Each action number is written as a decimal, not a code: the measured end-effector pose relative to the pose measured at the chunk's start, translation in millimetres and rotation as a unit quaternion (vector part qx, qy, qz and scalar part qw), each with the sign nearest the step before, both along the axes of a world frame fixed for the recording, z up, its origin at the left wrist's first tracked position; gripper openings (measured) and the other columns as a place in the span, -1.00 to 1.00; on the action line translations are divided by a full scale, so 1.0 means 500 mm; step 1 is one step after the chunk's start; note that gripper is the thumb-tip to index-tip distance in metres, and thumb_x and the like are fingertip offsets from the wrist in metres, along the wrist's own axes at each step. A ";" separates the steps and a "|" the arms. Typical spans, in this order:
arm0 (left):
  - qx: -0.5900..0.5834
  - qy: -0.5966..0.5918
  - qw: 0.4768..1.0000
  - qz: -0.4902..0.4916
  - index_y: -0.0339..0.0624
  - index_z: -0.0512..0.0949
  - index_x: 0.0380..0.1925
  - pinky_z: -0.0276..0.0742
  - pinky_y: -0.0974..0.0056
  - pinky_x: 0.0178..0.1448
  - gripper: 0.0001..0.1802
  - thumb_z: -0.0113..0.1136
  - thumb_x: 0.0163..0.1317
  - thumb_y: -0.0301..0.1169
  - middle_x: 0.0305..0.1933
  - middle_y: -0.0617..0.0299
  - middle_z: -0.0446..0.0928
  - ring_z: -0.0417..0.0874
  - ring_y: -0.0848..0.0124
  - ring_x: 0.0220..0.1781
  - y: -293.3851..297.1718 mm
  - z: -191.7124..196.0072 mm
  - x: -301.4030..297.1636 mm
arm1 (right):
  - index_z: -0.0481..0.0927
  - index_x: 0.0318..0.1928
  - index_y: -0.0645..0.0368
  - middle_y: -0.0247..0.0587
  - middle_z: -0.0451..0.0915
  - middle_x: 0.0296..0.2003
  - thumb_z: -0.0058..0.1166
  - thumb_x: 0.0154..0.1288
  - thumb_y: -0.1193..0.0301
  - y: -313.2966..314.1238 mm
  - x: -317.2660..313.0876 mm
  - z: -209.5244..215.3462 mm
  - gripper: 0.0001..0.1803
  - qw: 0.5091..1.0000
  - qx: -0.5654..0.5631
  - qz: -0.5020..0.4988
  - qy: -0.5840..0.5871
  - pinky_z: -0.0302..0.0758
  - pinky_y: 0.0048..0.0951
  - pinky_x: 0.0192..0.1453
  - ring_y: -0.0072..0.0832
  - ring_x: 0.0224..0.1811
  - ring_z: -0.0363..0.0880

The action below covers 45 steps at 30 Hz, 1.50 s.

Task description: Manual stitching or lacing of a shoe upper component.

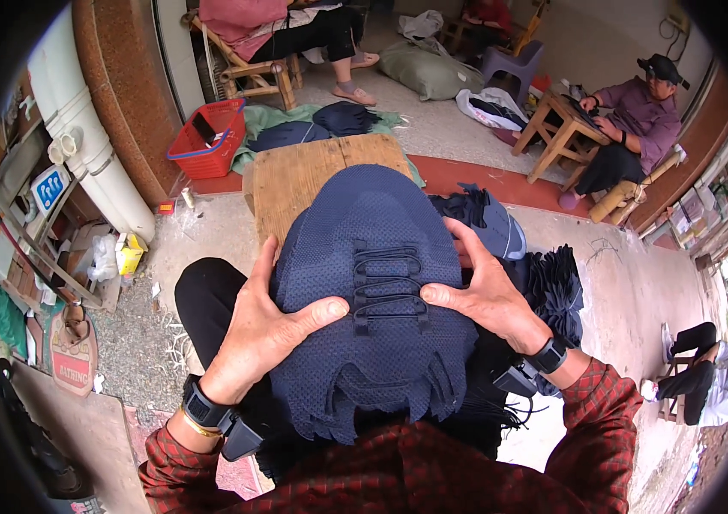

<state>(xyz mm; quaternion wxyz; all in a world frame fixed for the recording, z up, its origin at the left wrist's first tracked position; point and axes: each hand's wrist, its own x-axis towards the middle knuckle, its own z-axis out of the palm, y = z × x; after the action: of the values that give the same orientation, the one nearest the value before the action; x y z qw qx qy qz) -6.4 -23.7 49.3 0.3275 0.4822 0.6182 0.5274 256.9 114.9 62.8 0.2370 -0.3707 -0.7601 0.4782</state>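
Note:
A navy mesh shoe upper [381,206] with black cord lacing down its middle is held upright in front of me, its fringed lower edge towards my lap. More layers of the same mesh seem to lie behind it on the left. My left hand [269,330] grips its left side, thumb pressed on the front near the lacing. My right hand [492,295] clasps the opposite side, with its thumb at the lacing's right edge. The other fingers of both hands are partly hidden behind the piece. A wooden bench [295,176] stands just beyond it.
More dark uppers [557,295] are piled at my right, beside the bench. A red basket [208,141] stands on the far left, near dark pieces [295,134] on a green cloth. One person [638,120] sits at a small wooden table [565,128]; others sit farther off.

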 end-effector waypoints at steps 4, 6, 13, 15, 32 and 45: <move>-0.064 -0.135 0.987 -0.056 -0.47 0.19 0.48 0.48 0.21 0.43 0.17 0.68 0.04 -0.11 0.35 -0.14 0.50 0.57 0.20 0.36 -0.017 0.019 0.001 | 0.29 0.47 0.37 0.02 0.57 0.22 0.57 0.11 -0.03 -0.017 0.000 0.011 0.12 0.998 -0.061 -0.004 -0.030 0.47 -0.30 0.37 -0.33 0.26 0.57; -0.078 -0.221 0.970 -0.063 -0.42 0.30 0.42 0.51 0.22 0.40 0.01 0.67 0.08 -0.22 0.30 -0.03 0.54 0.59 0.26 0.31 -0.035 0.006 0.015 | 0.32 0.45 0.38 0.01 0.59 0.20 0.57 0.10 -0.04 -0.026 0.008 0.017 0.10 0.994 -0.112 0.005 -0.020 0.48 -0.31 0.36 -0.33 0.24 0.59; -0.087 -0.224 0.967 -0.087 -0.41 0.33 0.41 0.45 0.20 0.45 0.13 0.79 -0.14 -0.26 0.29 0.04 0.54 0.56 0.30 0.33 -0.162 -0.026 0.067 | 0.44 0.39 0.36 0.04 0.62 0.22 0.60 0.02 -0.09 -0.147 0.090 0.023 0.09 0.965 -0.210 0.107 -0.113 0.43 -0.30 0.42 -0.26 0.31 0.56; -0.083 -0.151 0.975 -0.138 -0.38 0.35 0.41 0.44 0.20 0.46 0.16 0.81 -0.20 -0.27 0.30 0.05 0.54 0.55 0.30 0.34 -0.158 -0.017 0.069 | 0.36 0.45 0.32 0.08 0.51 0.34 0.62 -0.03 -0.10 -0.167 0.111 0.016 0.17 0.966 -0.219 0.091 -0.098 0.38 -0.25 0.49 -0.19 0.39 0.47; 0.060 0.146 0.986 -0.044 -0.26 0.55 0.08 0.30 0.13 0.48 -0.13 0.75 -0.28 -0.18 0.17 0.04 0.60 0.56 0.19 0.28 -0.104 0.067 -0.076 | 0.08 0.55 0.26 0.03 0.41 0.42 0.55 0.13 0.32 -0.089 0.052 0.167 0.11 0.938 0.251 0.149 0.187 0.22 -0.25 0.59 -0.27 0.50 0.37; 0.163 0.153 0.970 -0.092 -0.34 0.46 0.26 0.57 0.17 0.34 0.07 0.85 -0.31 -0.22 0.21 0.04 0.64 0.68 0.25 0.20 0.013 -0.007 -0.056 | 0.36 0.41 0.34 0.10 0.53 0.30 0.64 -0.07 0.29 0.026 -0.032 0.056 0.04 0.960 0.218 0.170 0.049 0.40 -0.20 0.46 -0.12 0.35 0.53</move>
<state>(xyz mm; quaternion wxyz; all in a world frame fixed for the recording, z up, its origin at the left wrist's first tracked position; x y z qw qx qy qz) -34.4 -17.0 45.8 0.1928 0.6588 0.5200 0.5083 240.7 128.1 90.6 0.2638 -0.1516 -0.8852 0.3520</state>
